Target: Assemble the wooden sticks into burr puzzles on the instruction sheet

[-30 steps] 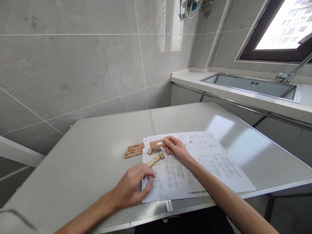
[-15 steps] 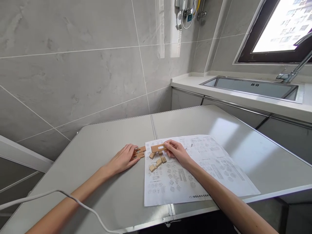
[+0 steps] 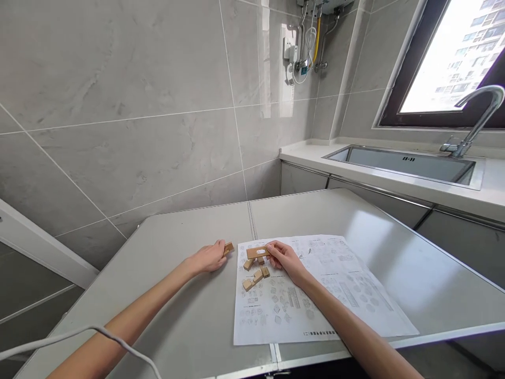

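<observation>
My right hand (image 3: 284, 259) pinches the right end of a flat wooden piece with an oval slot (image 3: 256, 252), holding it above the printed paper sheet (image 3: 335, 295). My left hand (image 3: 209, 257) is closed around notched wooden pieces (image 3: 228, 248) just left of the sheet; the fingers hide most of them. Several small wooden blocks lie on the sheet below the slotted piece, among them a pale block (image 3: 248, 285) and a darker block (image 3: 265, 271). Another block (image 3: 248, 264) sits partly beneath the slotted piece.
The grey folding table (image 3: 189, 326) stands against a tiled wall (image 3: 158, 147). A white cable (image 3: 98, 329) crosses the lower left, over my left forearm. To the right are a counter with a sink (image 3: 402, 164) and a tap (image 3: 473, 126).
My left hand has gathered the notched pieces, which lay flat before, and closed around them. My right hand keeps its hold on the slotted piece. The camera has tilted up.
</observation>
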{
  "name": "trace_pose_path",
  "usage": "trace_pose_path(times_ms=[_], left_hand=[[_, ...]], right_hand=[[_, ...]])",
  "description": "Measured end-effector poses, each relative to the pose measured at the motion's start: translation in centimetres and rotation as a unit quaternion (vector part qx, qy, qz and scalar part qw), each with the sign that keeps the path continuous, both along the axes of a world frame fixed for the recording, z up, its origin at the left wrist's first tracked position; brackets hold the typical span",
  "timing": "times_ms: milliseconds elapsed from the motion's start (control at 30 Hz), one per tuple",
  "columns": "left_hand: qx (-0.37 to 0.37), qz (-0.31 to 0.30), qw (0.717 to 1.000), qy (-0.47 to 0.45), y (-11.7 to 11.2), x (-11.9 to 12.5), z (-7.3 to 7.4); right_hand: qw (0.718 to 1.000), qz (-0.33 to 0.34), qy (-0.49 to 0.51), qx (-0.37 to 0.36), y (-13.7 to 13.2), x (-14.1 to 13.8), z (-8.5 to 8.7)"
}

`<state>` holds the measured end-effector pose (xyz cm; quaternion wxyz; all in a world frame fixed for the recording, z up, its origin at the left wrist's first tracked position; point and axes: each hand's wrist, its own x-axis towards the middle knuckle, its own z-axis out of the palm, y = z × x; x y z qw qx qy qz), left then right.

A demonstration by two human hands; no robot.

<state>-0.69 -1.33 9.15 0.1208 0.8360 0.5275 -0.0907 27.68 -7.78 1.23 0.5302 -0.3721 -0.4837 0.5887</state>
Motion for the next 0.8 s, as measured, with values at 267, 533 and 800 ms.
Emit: trace_pose_path(times_ms=[267, 533, 800], left_hand=[[-0.014, 0.009, 0.988, -0.153, -3.8, 4.3, 5.1], [-0.359, 0.008, 0.798, -0.484, -14.2, 12.0, 10.3], [-0.426, 0.036, 0.770, -0.473, -17.7, 12.4, 10.1]], right_hand=[[0.994, -0.052, 0.086, -0.035, 1.2, 0.5, -1.1], [0.976, -0.111, 0.178, -0.048, 3.0, 1.6, -2.0], [0.971, -0.101, 0.211, -0.057, 3.1, 1.9, -2.2]])
